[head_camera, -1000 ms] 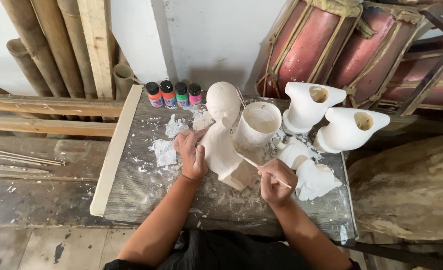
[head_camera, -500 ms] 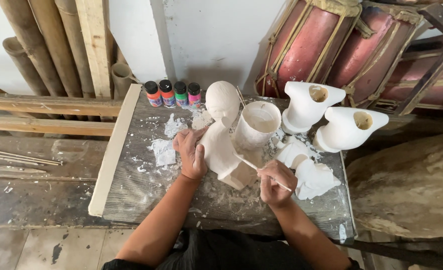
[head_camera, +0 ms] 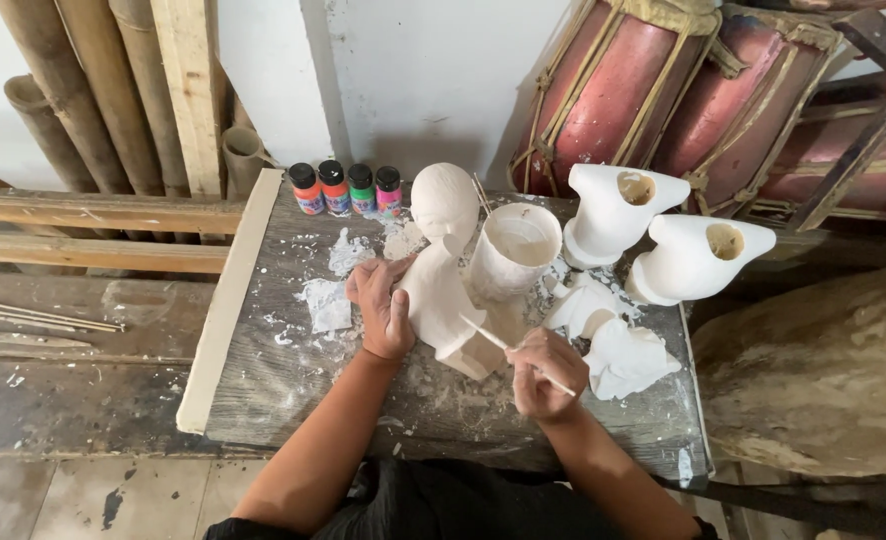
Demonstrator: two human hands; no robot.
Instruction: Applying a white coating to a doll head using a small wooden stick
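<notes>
- One white figure [head_camera: 441, 270] with a bald head, lying on the counter [head_camera: 293, 390].
- One thin stick [head_camera: 493, 340].
- One white cup [head_camera: 513, 250] of white paste.
- Four small paint bottles [head_camera: 345, 190]: orange, red, green, pink.
- Two white hollow busts [head_camera: 618, 210], side by side.
- Two red drums [head_camera: 603, 100] behind them.
- One counter, spattered white.
- One loose wooden slat [head_camera: 228, 305] along its left edge.

We see four small paint bottles [head_camera: 348, 189] along the table's [head_camera: 293, 380] back edge, two white hollow busts [head_camera: 663, 235] at right, red drums [head_camera: 663, 90] behind, bamboo poles [head_camera: 73, 100] leaning left.
</notes>
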